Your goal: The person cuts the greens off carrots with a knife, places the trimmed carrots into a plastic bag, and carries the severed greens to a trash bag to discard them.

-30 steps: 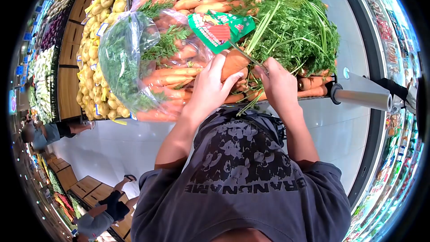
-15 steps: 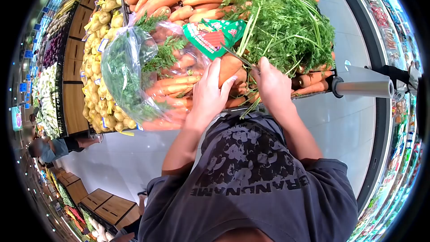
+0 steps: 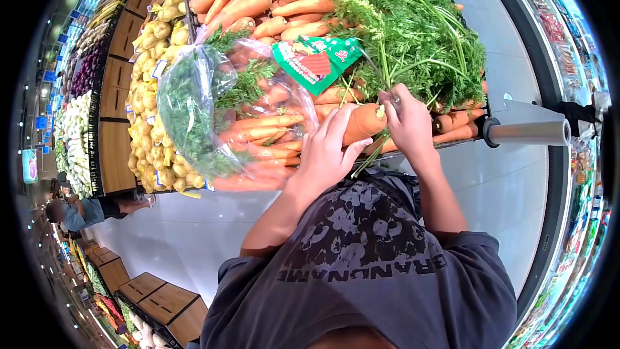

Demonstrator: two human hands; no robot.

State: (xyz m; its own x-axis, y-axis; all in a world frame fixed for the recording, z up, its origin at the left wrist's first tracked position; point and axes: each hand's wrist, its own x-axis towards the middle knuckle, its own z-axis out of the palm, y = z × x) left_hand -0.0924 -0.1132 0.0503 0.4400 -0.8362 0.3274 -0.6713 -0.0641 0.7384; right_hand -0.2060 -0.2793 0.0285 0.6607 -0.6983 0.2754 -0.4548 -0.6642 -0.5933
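My left hand (image 3: 326, 145) is wrapped around a thick orange carrot (image 3: 363, 124). The carrot's top end, with a short pale-green stub, faces right toward my other hand. My right hand (image 3: 411, 119) grips a small knife (image 3: 374, 64), its thin blade pointing up and left over the greens; the fingers cover most of its handle. Carrot greens (image 3: 426, 45) lie in a large heap just beyond that hand. Left of my left hand is a clear plastic bag (image 3: 194, 110) with bunched carrots and leafy tops. A green printed packaging piece (image 3: 316, 64) lies on the carrots.
Loose carrots (image 3: 303, 6) fill the back of the display. Netted yellow-bagged produce (image 3: 155, 97) stands along the left side. A roll of clear bags (image 3: 526, 132) sticks out at right. A person (image 3: 84, 213) is in the aisle at left; refrigerated shelves (image 3: 581, 232) line the right.
The carrot has turned in my left hand, so its stubbed top now faces right. My right hand has moved slightly right, and the knife blade now points more upward, away from the carrot.
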